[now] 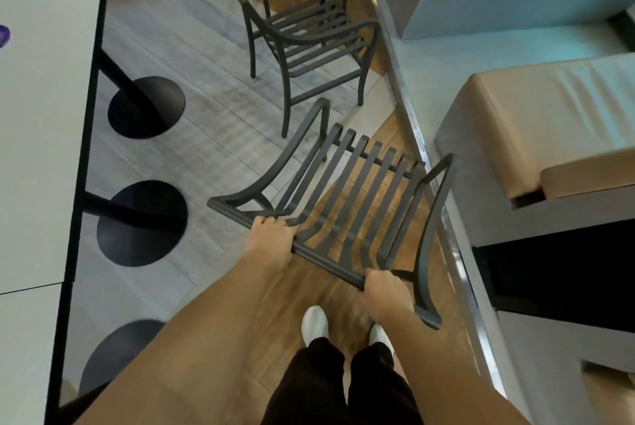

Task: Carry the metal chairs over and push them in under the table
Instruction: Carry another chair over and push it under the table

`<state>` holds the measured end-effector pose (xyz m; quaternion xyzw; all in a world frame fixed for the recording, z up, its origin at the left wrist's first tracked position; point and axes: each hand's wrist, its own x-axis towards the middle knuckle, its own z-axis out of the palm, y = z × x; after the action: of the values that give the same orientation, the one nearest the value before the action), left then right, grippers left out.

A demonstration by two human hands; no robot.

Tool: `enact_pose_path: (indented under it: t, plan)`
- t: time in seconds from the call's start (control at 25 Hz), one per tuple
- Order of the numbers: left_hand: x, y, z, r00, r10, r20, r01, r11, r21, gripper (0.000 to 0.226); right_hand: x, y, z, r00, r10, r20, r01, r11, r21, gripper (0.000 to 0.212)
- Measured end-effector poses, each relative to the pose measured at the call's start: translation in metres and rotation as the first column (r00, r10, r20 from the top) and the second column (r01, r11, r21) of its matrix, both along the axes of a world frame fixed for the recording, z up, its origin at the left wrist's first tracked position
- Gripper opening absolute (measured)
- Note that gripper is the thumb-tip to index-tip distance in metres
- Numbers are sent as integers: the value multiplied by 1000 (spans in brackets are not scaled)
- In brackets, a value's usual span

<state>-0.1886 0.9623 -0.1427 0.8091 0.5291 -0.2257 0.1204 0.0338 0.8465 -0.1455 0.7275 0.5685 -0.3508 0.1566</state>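
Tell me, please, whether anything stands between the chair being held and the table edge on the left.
Nothing visible does. Both the left hand and right hand grip the held chair by its top rail. The floor strip between it and the table shows only the round black table bases. The other chair stands ahead, not leftward.

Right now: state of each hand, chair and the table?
left hand: grips the top rail of the near chair's back
right hand: grips the same rail, further along
near chair: held by its back rail, not under the table
second chair: upright on the floor ahead, untouched, not under the table
table: at left, no chair pushed in alongside the visible pedestal bases
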Motion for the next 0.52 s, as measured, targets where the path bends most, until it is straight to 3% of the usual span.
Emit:
enact_pose_path:
  t: [0.52]
  plan:
    - [13,-31,-8,989,103,-103,-104,995,0,13,14,-14,3,997,78,13,-78,997,3,22]
